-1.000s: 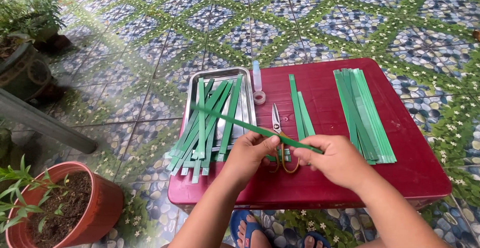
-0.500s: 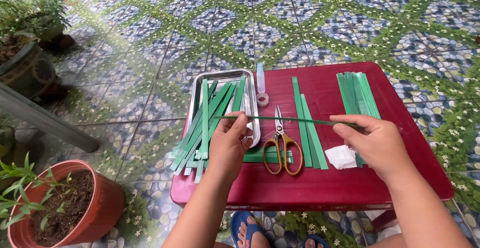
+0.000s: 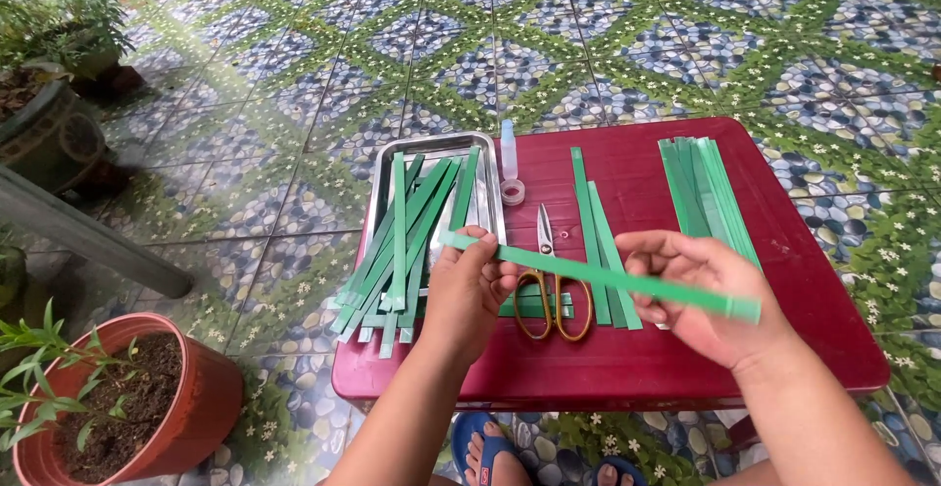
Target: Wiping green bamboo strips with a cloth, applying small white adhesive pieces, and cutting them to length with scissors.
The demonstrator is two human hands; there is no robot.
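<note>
Out on the pebble-tile patio, over the red table (image 3: 627, 378), the green strip (image 3: 598, 276) is now flat and face-up instead of edge-on like half a second ago, left hand (image 3: 469, 295) pinching it, right hand (image 3: 708, 295) gripping too, though that pinch is probably half hidden.

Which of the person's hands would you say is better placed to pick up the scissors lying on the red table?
Probably the left hand: it sits right beside the scissors, while the right hand is farther off, and both pinch the green strip.
</note>
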